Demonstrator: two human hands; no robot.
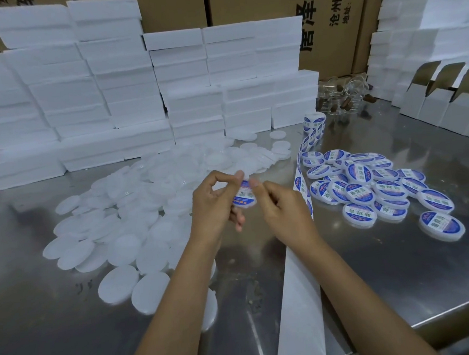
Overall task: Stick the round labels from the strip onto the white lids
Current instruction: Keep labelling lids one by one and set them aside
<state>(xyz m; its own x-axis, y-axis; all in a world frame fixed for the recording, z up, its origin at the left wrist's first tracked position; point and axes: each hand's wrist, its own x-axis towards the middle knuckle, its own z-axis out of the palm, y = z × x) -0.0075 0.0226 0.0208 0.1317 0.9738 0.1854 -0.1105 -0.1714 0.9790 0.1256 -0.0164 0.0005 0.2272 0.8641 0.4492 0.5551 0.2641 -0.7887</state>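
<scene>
- Nearest me, the bare backing of the strip (301, 296) trails off the near edge of the steel tabletop (398, 271), its labels already taken; higher up it runs under the right wrist, with a label or two showing by the right hand.
- Above the middle of the tabletop the two hands meet over one lid (245, 201). The left hand (215, 203) holds it from the left with curled fingers, thumb up near its top edge. The right hand (280, 204) has its thumb on the top edge of the round blue-and-white label that shows on the lid, the other fingers curled. My guess is the label is being pressed down, though whether it is fully stuck I cannot tell.
- Left of the hands spreads a wide heap of plain white lids (125, 211), reaching from near to far. These remain to be done, and there are a great many.
- Right of the hands lies the pile of labelled lids (371, 185), a few dozen at a look, one lying apart nearer (441, 225).
- So I would say the job is well begun but less than half done.
- Farther back the strip climbs to its roll (313, 123), which looks to have plenty left.
- Behind everything stand stacked white foam boxes (128, 82), and brown cartons (328, 20) against the far side.
</scene>
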